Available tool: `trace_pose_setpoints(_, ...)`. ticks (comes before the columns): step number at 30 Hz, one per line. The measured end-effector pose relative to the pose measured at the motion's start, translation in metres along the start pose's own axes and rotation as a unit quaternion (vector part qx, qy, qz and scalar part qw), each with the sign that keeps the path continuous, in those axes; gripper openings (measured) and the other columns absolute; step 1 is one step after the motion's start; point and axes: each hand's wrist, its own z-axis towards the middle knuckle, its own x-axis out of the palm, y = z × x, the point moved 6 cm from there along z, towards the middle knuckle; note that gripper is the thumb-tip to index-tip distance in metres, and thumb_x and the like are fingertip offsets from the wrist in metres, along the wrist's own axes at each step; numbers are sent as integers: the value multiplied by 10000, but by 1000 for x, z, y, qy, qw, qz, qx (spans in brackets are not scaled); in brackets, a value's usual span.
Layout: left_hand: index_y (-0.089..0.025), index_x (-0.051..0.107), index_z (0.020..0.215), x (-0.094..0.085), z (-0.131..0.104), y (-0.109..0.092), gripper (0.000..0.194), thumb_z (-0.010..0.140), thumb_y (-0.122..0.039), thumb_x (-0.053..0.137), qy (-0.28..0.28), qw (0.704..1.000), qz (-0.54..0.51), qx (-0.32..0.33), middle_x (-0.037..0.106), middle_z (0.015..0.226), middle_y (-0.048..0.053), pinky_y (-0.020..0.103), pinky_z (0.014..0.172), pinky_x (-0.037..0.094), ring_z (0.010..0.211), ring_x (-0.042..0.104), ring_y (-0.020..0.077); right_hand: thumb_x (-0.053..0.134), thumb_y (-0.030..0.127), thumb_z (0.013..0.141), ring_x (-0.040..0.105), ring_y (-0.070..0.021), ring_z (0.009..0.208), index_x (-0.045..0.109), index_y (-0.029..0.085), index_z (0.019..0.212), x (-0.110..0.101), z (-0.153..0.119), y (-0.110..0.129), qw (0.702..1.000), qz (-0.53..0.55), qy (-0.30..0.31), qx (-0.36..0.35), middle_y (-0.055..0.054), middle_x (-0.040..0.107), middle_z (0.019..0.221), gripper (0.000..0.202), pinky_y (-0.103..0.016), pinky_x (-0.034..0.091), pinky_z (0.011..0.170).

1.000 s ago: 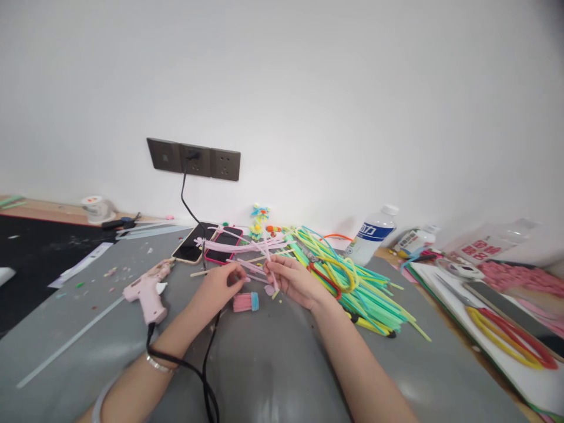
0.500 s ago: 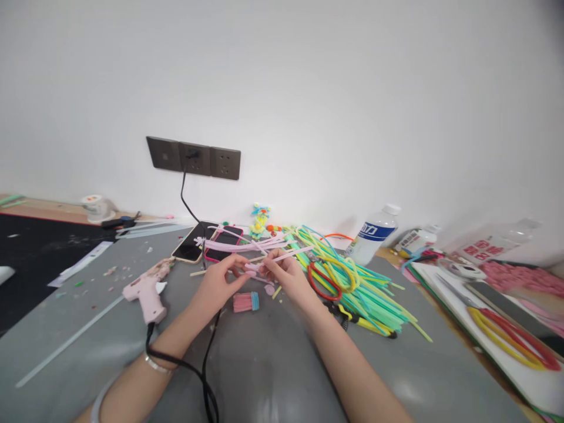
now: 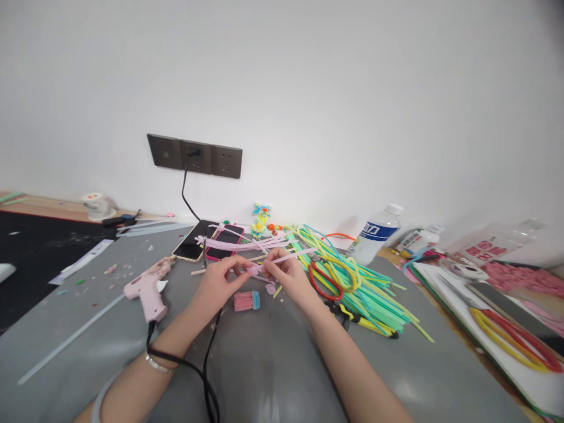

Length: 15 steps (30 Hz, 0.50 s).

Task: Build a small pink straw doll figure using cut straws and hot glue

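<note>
My left hand (image 3: 225, 284) pinches one end of a pink fuzzy stem near the middle of the mat. Just to its right, my right hand (image 3: 285, 278) has thumb and finger closed on the same pink stem (image 3: 299, 254), whose free length points up to the right. A small pink coil (image 3: 270, 288) hangs or lies just below the fingers; which one I cannot tell. Nearer to me lies a small pink bundle with a blue band (image 3: 247, 301). Behind the hands, more pink stems (image 3: 242, 243) lie across two phones (image 3: 196, 241).
A pink glue gun (image 3: 147, 291) with a black cord lies left. To the right are green and yellow stems (image 3: 374, 299), red-handled scissors (image 3: 325, 281), yellow-handled pliers (image 3: 365, 323) and a bottle (image 3: 376, 235). More scissors (image 3: 511, 338) rest on white paper at far right.
The fingertips of both hands have shifted slightly on the pink stem, and its free end has tilted a little. The whole view has moved very slightly.
</note>
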Motion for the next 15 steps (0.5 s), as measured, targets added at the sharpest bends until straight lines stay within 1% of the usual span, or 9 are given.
trace_pose_setpoints(2,-207,703,941,1,0,2,173,837,-313,613,3,1000,-7,-5,746,851,16,241,595,427,684,608,149,739,508,737,519,-127,554,551,209,780,1,0,2,1000,-4,10,-4,28,583,614,356,-259,400,562)
trace_pose_setpoints(4,-206,676,1040,2,0,6,252,823,-320,619,3,999,-26,-20,731,853,16,232,563,430,627,583,135,736,515,736,520,-132,564,570,206,773,-2,1,4,1000,-9,-3,-10,19,582,626,353,-264,401,562)
trace_pose_setpoints(5,-203,664,1059,2,0,9,274,816,-321,617,1,999,-38,-29,723,864,20,227,549,433,620,577,131,733,523,734,524,-135,570,573,206,768,-5,1,5,1000,-9,-17,-14,14,586,634,357,-266,404,562)
trace_pose_setpoints(7,-190,662,986,3,1,14,231,804,-321,606,3,996,-70,-52,701,868,27,217,531,440,627,575,130,733,528,727,537,-144,586,577,207,768,-9,2,7,999,-8,-37,-18,5,598,648,360,-271,415,571)
trace_pose_setpoints(8,-183,656,912,4,1,16,188,804,-324,596,9,994,-92,-65,686,840,26,213,526,441,628,575,130,736,516,727,546,-148,599,579,207,770,-11,2,8,999,-8,-41,-19,2,604,657,350,-273,423,583)
trace_pose_setpoints(9,-178,638,862,6,1,18,173,806,-333,586,18,989,-121,-83,651,757,7,209,503,426,576,550,118,740,494,730,551,-151,611,582,208,772,-11,1,9,999,-11,-44,-22,2,606,665,329,-275,429,597)
trace_pose_setpoints(12,-171,591,802,11,0,19,235,831,-403,569,56,970,-198,-128,473,541,-71,196,439,352,417,415,76,734,393,758,549,-149,633,596,210,777,-8,-1,13,997,-37,-42,-44,9,593,692,231,-275,427,618)
trace_pose_setpoints(13,-168,589,796,12,-1,18,266,835,-430,573,65,967,-208,-134,440,516,-82,194,434,337,401,394,69,724,364,770,544,-147,633,600,211,778,-7,-3,16,996,-51,-40,-54,9,590,703,198,-274,421,613)
trace_pose_setpoints(15,-159,600,787,13,-1,16,311,819,-468,607,72,966,-210,-136,445,505,-82,194,432,327,398,389,64,697,321,792,543,-150,635,609,211,779,-3,-6,21,992,-88,-35,-80,4,595,724,141,-274,413,604)
